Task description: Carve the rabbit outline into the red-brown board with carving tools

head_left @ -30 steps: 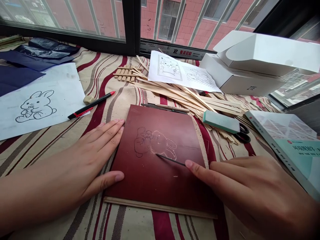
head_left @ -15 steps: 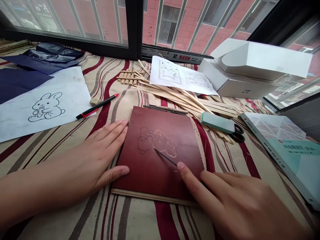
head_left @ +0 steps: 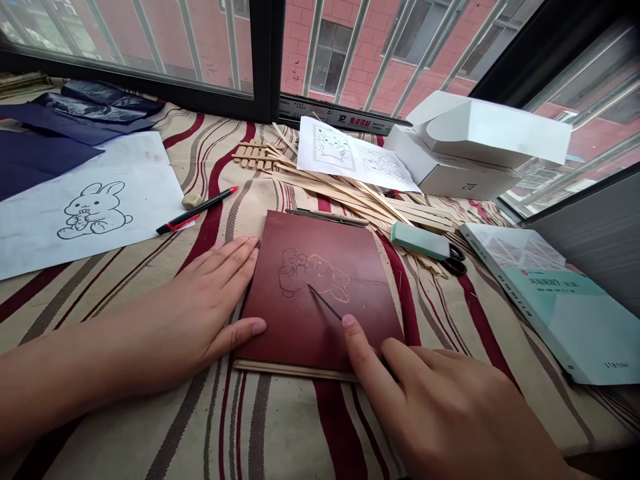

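A reddish-brown square board (head_left: 320, 340) with pale layered edges lies on the striped cloth. It bears a rabbit outline turned sideways, pale over the head and ears, darker over the body. My left hand (head_left: 215, 293) rests flat along the board's left edge, thumb over its lower left corner, fingers stretched out. With its index finger extended along the shaft, my right hand (head_left: 430, 393) grips a thin dark carving tool (head_left: 325, 302). The tool's tip touches the rabbit outline near the middle; its handle is hidden in my palm.
A paper with a rabbit drawing (head_left: 95, 213) lies left, with a black and red pen (head_left: 197, 210) at its edge. Behind the board are thin wooden strips (head_left: 345, 193), a printed sheet (head_left: 350, 153), a green-white block (head_left: 420, 240), scissors (head_left: 456, 259) and a white box (head_left: 465, 177). A book (head_left: 560, 300) lies right.
The view has shifted slightly, and the board appears a little higher. My right hand and the tool have moved slightly up and left in view. My left hand keeps its place at the board.
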The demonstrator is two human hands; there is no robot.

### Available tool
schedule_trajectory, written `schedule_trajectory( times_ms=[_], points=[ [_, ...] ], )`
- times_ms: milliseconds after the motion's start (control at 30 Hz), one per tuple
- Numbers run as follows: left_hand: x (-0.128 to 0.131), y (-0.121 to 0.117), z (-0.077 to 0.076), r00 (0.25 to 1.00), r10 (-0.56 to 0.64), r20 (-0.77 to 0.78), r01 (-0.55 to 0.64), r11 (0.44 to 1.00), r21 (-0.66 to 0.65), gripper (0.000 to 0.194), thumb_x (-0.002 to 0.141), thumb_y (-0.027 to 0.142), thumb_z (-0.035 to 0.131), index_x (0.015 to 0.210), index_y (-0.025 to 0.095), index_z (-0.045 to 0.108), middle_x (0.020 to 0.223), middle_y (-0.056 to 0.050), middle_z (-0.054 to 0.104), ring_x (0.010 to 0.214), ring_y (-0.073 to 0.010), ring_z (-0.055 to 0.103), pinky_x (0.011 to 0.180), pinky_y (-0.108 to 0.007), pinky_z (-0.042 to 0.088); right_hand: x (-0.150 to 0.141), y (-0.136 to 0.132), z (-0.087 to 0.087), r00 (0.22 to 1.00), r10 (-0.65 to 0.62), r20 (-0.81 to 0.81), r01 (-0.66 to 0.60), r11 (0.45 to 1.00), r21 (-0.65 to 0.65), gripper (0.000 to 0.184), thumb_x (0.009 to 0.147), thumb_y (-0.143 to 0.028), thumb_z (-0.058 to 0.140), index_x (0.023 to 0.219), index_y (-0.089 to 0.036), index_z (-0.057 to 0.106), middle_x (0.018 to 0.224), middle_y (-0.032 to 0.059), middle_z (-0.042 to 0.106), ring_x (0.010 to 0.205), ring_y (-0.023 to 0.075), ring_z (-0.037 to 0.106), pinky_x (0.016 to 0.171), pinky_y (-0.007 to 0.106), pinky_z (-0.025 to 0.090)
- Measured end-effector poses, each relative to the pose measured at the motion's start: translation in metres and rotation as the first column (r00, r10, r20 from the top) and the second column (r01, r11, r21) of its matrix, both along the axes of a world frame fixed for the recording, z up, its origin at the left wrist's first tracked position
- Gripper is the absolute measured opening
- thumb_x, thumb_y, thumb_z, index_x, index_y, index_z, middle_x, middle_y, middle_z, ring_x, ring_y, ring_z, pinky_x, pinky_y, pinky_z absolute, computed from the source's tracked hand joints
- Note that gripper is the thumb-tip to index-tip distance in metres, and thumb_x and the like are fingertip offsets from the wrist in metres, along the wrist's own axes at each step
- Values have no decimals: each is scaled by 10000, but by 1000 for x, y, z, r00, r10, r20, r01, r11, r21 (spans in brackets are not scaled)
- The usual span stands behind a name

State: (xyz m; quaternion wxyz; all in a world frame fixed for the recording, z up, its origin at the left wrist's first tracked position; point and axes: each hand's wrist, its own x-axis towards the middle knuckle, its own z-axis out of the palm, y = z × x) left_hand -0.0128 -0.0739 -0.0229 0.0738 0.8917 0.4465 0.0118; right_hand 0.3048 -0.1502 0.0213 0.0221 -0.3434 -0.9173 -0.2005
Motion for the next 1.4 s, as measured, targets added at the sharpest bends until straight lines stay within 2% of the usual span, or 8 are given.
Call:
schedule_trajectory(
  times_ms=[200, 333, 467, 767, 1033, 1167, 1267, 1400],
  points=[
    [4, 0, 5, 999, 27, -25, -28, 999, -39, 1029, 1016, 800, 55, 1689, 60, 296, 1796, -195, 176, 1664, -422, 227, 1338, -587, 310, -5, 0, 2, 1000, -8, -13, 8, 1000, -29, 486, 986, -53, 425, 1456, -35, 548, 722, -9, 609, 534, 157, 617, 484, 326, 396],
    [4, 0, 2, 999, 24, -26, -25, 999, -28, 1032, 1016, 797, 44, 1687, 57, 302, 1792, -205, 193, 1663, -418, 237, 1338, -584, 309, -12, 1, 3, 999, -39, 15, 39, 999, -14, 432, 1016, -102, 435, 1415, -38, 587, 704, -5, 605, 498, 160, 599, 461, 329, 381],
    [3, 0, 0, 999, 24, -23, -24, 1000, -10, 1017, 1023, 793, 76, 1685, 60, 318, 1790, -204, 225, 1664, -407, 249, 1342, -573, 304, -11, -1, 4, 999, -30, 29, 31, 998, -48, 468, 992, -84, 450, 1439, -35, 578, 713, -5, 615, 510, 148, 617, 463, 313, 390],
    [1, -1, -4, 1000, 4, 14, -4, 1000, 20, 957, 1051, 754, 133, 1685, 64, 324, 1796, -198, 211, 1662, -412, 252, 1346, -557, 300, -26, -6, 10, 996, -86, 29, 86, 996, 14, 383, 998, -157, 526, 1317, -82, 725, 640, 0, 597, 456, 146, 585, 436, 307, 372],
    [4, 1, 2, 999, 38, -26, -39, 999, -37, 1017, 1027, 791, 114, 1676, 38, 329, 1788, -223, 200, 1660, -432, 236, 1342, -590, 296, -25, -10, 6, 996, -92, 22, 91, 996, 20, 450, 921, -124, 573, 1336, -87, 742, 638, 0, 581, 453, 163, 571, 448, 322, 335],
    [3, 0, 1, 1000, 19, -8, -20, 999, -27, 979, 1043, 772, 153, 1681, 49, 325, 1789, -214, 207, 1662, -418, 239, 1345, -569, 300, -27, -7, 2, 995, -101, 16, 99, 993, 70, 435, 910, -109, 589, 1313, -85, 751, 629, 1, 573, 453, 163, 570, 456, 313, 317],
    [1, 1, -1, 1000, 9, 4, -9, 1000, 4, 950, 1052, 759, 168, 1687, 70, 321, 1790, -197, 222, 1660, -401, 258, 1348, -545, 301, -26, -6, 4, 996, -84, 23, 82, 995, 48, 443, 925, -114, 577, 1335, -86, 742, 641, 3, 586, 458, 152, 568, 458, 312, 322],
    [1, 1, -1, 1000, 6, 12, -6, 1000, 6, 964, 1048, 761, 172, 1678, 50, 336, 1784, -215, 233, 1651, -426, 275, 1335, -573, 320, -25, -7, 7, 997, -65, 42, 63, 998, 26, 424, 982, -142, 532, 1351, -61, 724, 655, 7, 601, 455, 133, 560, 455, 307, 353]
  ],
)
